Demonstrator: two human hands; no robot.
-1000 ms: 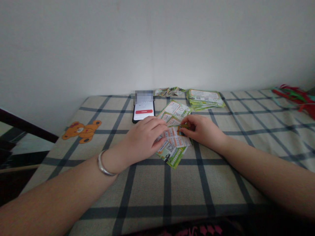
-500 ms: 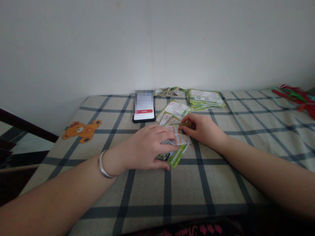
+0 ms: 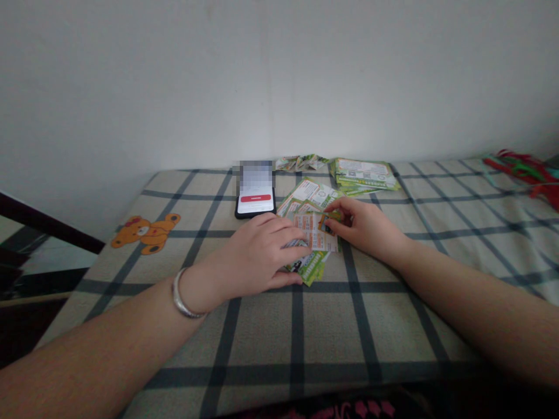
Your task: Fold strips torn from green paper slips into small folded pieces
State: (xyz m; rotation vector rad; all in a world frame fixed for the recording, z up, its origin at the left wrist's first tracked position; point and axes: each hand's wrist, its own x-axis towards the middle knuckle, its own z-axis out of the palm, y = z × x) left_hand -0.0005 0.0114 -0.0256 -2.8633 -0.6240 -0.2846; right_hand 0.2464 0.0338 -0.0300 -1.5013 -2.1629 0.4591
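Note:
My left hand (image 3: 271,253), a silver bangle at its wrist, lies over the left side of a printed green-and-white leaflet (image 3: 311,266). Its fingers are stretched out across the paper and the thumb is apart, at the lower edge. From the right, my right hand (image 3: 364,227) pinches the folded leaflet's upper right part between thumb and fingers. An orange-and-white printed panel (image 3: 305,230) faces up between the hands. Just behind, other leaflets (image 3: 312,191) lie overlapping on the checked tablecloth. Part of the paper is hidden under my left fingers.
A phone (image 3: 256,203) with a lit screen lies behind my left hand. Along the wall are crumpled or folded papers (image 3: 301,163) and a stack of leaflets (image 3: 365,174). A bear cutout (image 3: 146,233) lies at left, red and green cords (image 3: 528,171) at far right.
Both hands have shifted slightly, the left one a little up and away. The leaflet's lower green corner has moved up, and more of the printed panel shows between the hands.

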